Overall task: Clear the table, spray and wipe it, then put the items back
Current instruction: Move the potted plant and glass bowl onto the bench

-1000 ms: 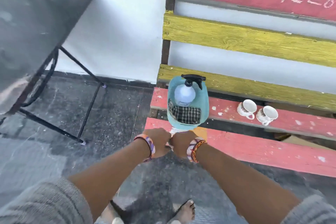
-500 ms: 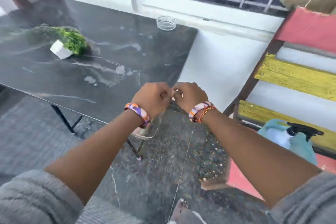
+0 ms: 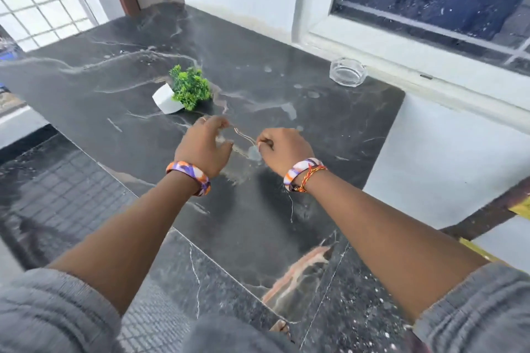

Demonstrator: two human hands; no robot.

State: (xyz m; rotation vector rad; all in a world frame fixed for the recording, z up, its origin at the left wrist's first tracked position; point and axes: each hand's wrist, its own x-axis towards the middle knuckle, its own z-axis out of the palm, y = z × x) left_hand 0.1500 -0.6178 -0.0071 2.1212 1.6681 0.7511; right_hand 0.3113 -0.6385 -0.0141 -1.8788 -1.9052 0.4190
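Observation:
A dark marble table point(image 3: 120, 71) fills the middle of the view, with smears and wet spots on its top. A small green plant in a white pot point(image 3: 183, 92) lies tipped on the table, just beyond my left hand. A clear glass ashtray point(image 3: 348, 71) stands at the far right corner by the window sill. My left hand point(image 3: 206, 146) and my right hand point(image 3: 284, 149) are over the table's middle. Between them they hold a see-through item with a thin rim point(image 3: 243, 137), too faint to identify. My right hand pinches its edge and my left fingers curl at the other side.
A white wall and a window point(image 3: 430, 0) run behind the table. A dark tiled floor point(image 3: 57, 203) lies to the left and in front. An edge of the painted wooden bench point(image 3: 519, 206) shows at far right.
The view swung from the bench to the table. My hands, first close together at the bench's edge, came over the table top and moved apart, with the see-through item between them.

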